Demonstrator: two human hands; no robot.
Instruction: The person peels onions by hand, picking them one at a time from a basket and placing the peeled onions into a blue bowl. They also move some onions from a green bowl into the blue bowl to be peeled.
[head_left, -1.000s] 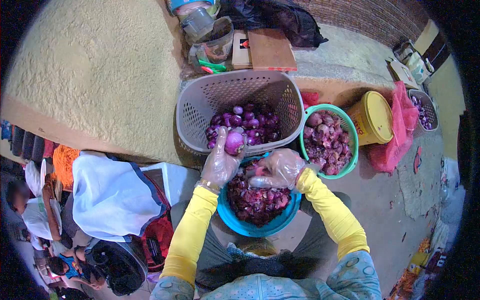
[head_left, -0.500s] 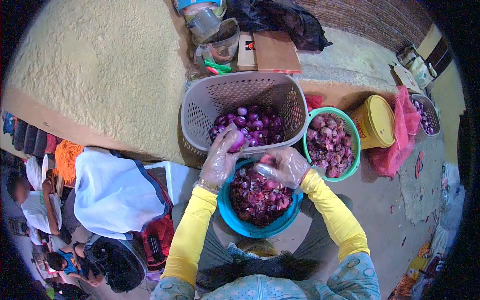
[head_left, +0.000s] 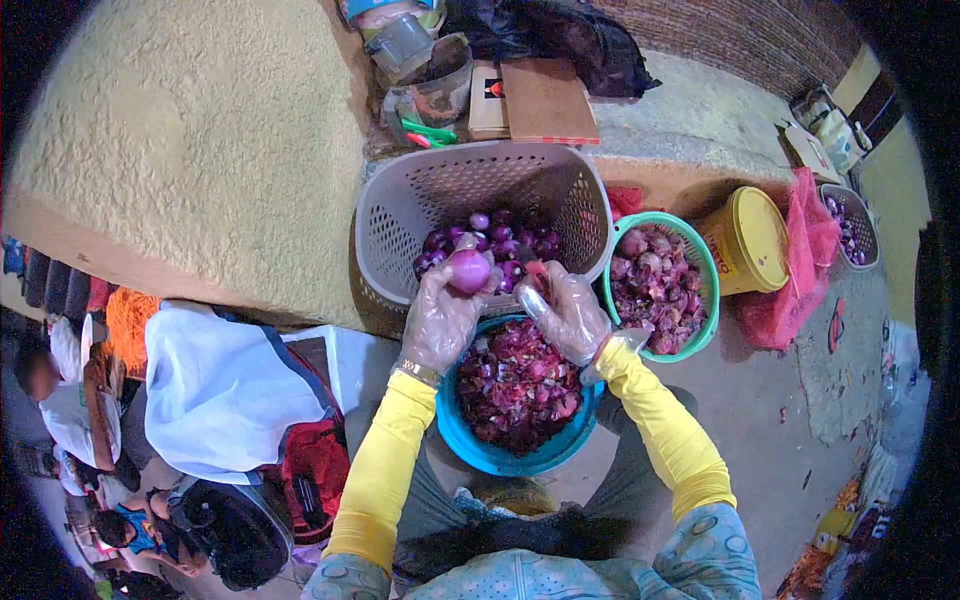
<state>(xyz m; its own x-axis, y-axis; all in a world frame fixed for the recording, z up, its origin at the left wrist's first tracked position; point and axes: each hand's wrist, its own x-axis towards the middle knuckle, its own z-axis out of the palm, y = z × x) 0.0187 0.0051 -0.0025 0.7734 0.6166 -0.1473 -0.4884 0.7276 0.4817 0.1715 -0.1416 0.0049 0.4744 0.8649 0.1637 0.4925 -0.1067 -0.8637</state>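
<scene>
My left hand (head_left: 445, 315), in a clear plastic glove, is closed around a smooth purple onion (head_left: 469, 271) over the near rim of a grey perforated basket (head_left: 385, 235). My right hand (head_left: 570, 318), gloved too, is closed just to its right on what looks like a small knife (head_left: 537, 281), mostly hidden by the fingers. Inside the basket lie several peeled purple onions (head_left: 515, 240). Below both hands stands a blue basin (head_left: 470, 452), filled with loose onion skins (head_left: 515, 385).
To the right, a green basket (head_left: 713, 290) holds unpeeled onions (head_left: 655, 285). Beyond it are a yellow lidded bucket (head_left: 758, 240), a pink mesh bag (head_left: 805, 265) and another onion basket (head_left: 868, 255). A white cloth (head_left: 225, 390) covers things at left. People sit at the far left.
The left hand has turned and lifted the onion slightly, showing its smooth side. My right hand has moved up a little, bringing its fingers to the basket's rim.
</scene>
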